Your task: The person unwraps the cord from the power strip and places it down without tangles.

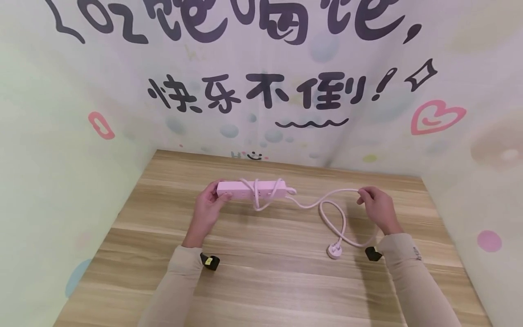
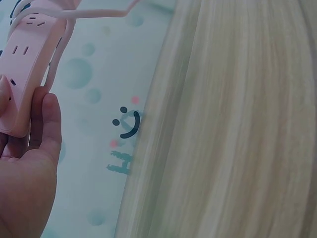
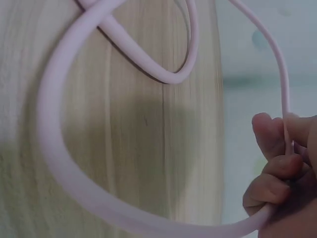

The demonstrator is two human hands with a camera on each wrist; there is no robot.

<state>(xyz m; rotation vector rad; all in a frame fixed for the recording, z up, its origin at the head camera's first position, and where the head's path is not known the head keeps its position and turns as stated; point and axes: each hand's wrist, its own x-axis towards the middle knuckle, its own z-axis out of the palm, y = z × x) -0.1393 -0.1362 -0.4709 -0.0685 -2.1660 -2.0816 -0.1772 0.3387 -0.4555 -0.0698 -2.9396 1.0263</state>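
Note:
A pink power strip [image 1: 237,189] is held at its left end by my left hand [image 1: 207,206], thumb on the socket face and fingers behind. Part of its pink cord [image 1: 257,195] is wound loosely around the strip's middle and right part. From the strip's right end the cord runs to my right hand [image 1: 377,206], which grips it between thumb and curled fingers. Past that hand the cord loops back to a plug [image 1: 334,250] on the table. In the left wrist view, sockets show on the strip [image 2: 29,54]; the right wrist view shows the cord [image 3: 49,114] curving from the fist.
The wood-grain table [image 1: 261,290] lies under both hands. A printed wall cloth [image 1: 261,136] stands along its back edge, with pale walls at both sides. Black wrist devices [image 1: 210,261] hang beneath the sleeves.

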